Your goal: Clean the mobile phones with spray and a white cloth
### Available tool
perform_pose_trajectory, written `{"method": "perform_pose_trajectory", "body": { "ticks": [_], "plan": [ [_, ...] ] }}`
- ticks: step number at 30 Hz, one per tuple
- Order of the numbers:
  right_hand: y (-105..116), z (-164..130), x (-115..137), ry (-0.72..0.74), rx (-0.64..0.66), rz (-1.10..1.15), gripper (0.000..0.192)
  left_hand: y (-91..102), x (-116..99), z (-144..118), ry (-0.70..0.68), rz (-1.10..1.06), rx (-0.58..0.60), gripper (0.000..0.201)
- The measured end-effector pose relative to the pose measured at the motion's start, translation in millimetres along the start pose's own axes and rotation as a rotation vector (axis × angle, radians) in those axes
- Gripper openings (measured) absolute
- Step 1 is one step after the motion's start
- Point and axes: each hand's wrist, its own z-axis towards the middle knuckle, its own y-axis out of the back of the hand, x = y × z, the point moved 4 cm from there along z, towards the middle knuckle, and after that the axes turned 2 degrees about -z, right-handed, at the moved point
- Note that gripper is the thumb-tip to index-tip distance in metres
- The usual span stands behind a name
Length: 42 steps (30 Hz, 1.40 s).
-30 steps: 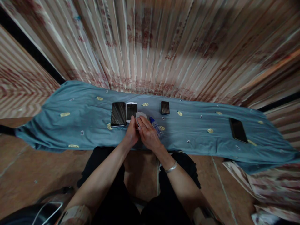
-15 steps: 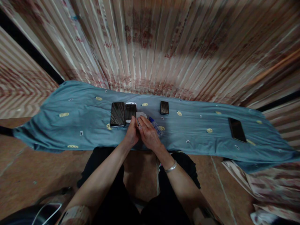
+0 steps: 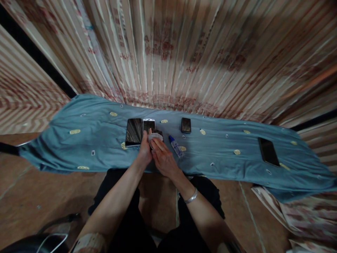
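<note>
— Head view: what do the hands do?
— Left hand (image 3: 145,151) grips a dark phone (image 3: 157,134) near the blue cloth's (image 3: 86,147) front edge — right hand (image 3: 162,159) presses a white wipe (image 3: 153,136) on it.

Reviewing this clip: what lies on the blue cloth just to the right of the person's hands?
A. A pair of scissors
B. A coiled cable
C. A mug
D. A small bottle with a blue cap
D. A small bottle with a blue cap lies flat on the blue cloth, just right of the right hand, which presses a pale wipe on a dark phone beside the left hand.
</note>
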Motion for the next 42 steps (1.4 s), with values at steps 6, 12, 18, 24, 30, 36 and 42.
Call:
{"method": "perform_pose_trajectory", "body": {
  "ticks": [6,12,18,24,30,36,42],
  "plan": [
    [-5,4,3,0.003,0.005,0.000,0.049,1.6,-8,-4,0.010,0.012,0.047,0.062],
    [-8,4,-3,-0.037,-0.026,-0.034,0.047,-5.7,-17,-11,-0.040,-0.060,0.048,0.054],
    [-8,4,-9,-0.069,-0.056,-0.104,0.045,-10.4,-27,-18,-0.096,-0.083,0.045,0.054],
    [-11,4,-13,-0.104,-0.059,-0.115,0.045,-5.8,-26,-17,-0.090,-0.084,0.079,0.044],
    [-7,4,-11,-0.069,-0.139,-0.110,0.044,-5.4,-23,-16,-0.099,-0.115,0.061,0.043],
    [-10,3,-4,-0.034,-0.152,-0.058,0.044,-1.9,-20,-14,-0.102,-0.121,0.051,0.043],
    [-12,5,5,0.019,-0.162,-0.030,0.045,1.2,-14,-13,-0.063,-0.061,0.041,0.047]
  ]
}}
